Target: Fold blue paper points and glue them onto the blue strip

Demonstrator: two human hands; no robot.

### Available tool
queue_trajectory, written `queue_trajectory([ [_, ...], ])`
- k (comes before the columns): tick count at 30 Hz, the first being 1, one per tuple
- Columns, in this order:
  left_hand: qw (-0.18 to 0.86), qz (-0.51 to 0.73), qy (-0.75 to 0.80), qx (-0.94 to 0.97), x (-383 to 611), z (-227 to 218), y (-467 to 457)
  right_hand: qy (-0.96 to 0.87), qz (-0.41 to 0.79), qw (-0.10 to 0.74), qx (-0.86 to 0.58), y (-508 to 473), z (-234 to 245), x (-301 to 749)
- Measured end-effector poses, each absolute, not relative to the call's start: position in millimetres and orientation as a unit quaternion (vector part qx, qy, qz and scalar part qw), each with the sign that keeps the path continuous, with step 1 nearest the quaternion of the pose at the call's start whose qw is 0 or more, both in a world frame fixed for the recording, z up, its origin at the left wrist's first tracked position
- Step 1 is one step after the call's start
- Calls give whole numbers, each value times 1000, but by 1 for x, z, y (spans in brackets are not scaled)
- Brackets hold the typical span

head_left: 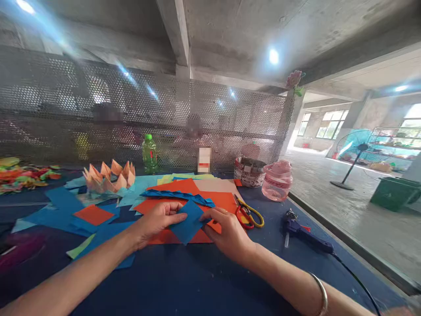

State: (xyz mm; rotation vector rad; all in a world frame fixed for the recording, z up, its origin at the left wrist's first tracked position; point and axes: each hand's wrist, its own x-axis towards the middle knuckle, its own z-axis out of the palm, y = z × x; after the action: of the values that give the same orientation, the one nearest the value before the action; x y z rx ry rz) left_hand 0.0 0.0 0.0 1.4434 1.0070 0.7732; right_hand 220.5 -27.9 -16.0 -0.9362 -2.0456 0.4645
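A square of blue paper (187,224) is held up between my two hands, one corner pointing down. My left hand (162,219) pinches its left corner between thumb and fingers. At the opposite corner, the fingers of my right hand (228,230) grip the paper. Just behind it lies a folded blue paper strip (179,195) with a zigzag edge, on top of orange paper sheets (226,200). Red-and-yellow-handled scissors (250,215) rest right of my right hand. More blue paper (66,215) with an orange square (94,214) is spread to the left.
A folded orange paper crown shape (110,177) stands back left, near a green bottle (150,154). Back right are a woven basket (250,173) and a pink jug (277,182). A glue gun (307,235) with its cord lies at right. A perforated metal panel (223,114) closes the back.
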Motion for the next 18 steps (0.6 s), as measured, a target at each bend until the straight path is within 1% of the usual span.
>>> queue_trajectory([
  [5,587,304,441,606,1,-2,3,-817,160,402,-381,-24,-20,220],
  [11,588,313,449,596,0,-1,0,-832,120,406,-359,-28,-23,219],
  [18,552,339,457,609,4,7,-7,-825,122,422,-355,-25,-24,218],
])
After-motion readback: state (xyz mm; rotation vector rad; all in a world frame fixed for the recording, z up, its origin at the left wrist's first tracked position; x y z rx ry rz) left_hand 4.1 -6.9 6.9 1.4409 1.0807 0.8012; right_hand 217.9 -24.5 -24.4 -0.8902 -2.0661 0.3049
